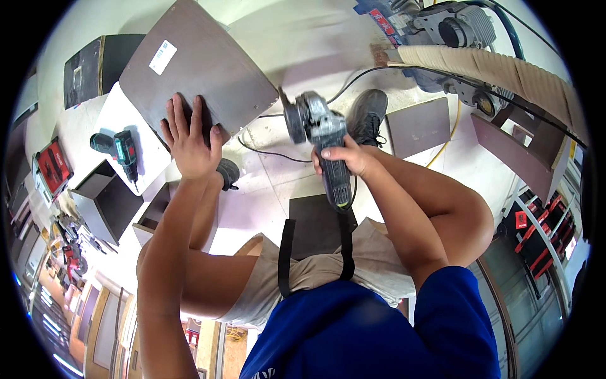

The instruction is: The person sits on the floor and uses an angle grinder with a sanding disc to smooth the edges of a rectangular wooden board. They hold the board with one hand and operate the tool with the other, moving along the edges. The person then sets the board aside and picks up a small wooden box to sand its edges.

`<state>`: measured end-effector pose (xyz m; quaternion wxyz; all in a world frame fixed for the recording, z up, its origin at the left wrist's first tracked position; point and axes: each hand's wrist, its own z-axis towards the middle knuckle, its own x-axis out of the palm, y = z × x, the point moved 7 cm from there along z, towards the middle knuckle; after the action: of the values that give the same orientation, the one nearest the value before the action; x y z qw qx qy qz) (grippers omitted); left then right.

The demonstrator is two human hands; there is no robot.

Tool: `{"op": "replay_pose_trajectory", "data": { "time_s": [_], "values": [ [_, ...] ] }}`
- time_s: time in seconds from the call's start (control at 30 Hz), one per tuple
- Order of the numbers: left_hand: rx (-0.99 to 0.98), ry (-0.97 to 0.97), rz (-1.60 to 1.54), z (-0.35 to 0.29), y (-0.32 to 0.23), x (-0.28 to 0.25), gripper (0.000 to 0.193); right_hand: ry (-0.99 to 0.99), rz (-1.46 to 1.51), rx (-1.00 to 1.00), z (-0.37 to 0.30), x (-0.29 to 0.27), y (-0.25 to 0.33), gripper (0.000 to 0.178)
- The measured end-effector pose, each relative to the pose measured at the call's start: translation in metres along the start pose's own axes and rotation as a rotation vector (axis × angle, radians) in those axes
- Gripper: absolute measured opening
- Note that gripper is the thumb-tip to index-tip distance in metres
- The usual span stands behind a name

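My right hand (pixel 346 158) is wrapped round the body of an angle grinder (pixel 323 129), whose disc side faces left. The disc's edge is close to the right corner of a brown panel or box (pixel 199 60) bearing a white label (pixel 163 57); whether they touch I cannot tell. Spread flat on that brown surface near its lower edge is my left hand (pixel 190 139), fingers apart and holding nothing. A dark cord (pixel 278 155) runs over the floor behind the grinder. Left of my left hand, a green and black cordless drill (pixel 122 153) lies on a white board (pixel 148 161).
An air compressor (pixel 457 31) stands at the far right beside a ribbed beige hose (pixel 492 63). Brown boards (pixel 420 126) and an open box (pixel 527 142) lie on the right. On the left are dark boxes (pixel 104 199) and a red case (pixel 52 163). My shoes (pixel 367 117) flank the grinder.
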<state>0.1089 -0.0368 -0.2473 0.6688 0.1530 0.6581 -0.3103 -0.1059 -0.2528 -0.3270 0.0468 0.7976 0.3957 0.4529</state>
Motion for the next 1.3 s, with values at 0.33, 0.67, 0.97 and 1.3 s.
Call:
{"op": "replay_pose_trajectory", "data": {
  "time_s": [0.33, 0.67, 0.97, 1.3],
  "values": [
    [-0.003, -0.01, -0.008, 0.0, 0.002, -0.004, 0.064, -0.076, -0.063, 0.005, 0.001, 0.001, -0.01, 0.039],
    [0.013, -0.019, -0.006, -0.001, 0.001, -0.005, 0.064, -0.088, -0.064, -0.019, 0.006, 0.001, -0.02, 0.045],
    [-0.002, -0.027, 0.013, -0.002, 0.003, -0.002, 0.065, -0.09, 0.049, -0.035, 0.009, 0.007, -0.035, 0.048],
    [0.002, -0.039, 0.018, -0.002, 0.003, -0.004, 0.064, -0.107, 0.136, -0.085, 0.016, 0.026, -0.047, 0.051]
  ]
}}
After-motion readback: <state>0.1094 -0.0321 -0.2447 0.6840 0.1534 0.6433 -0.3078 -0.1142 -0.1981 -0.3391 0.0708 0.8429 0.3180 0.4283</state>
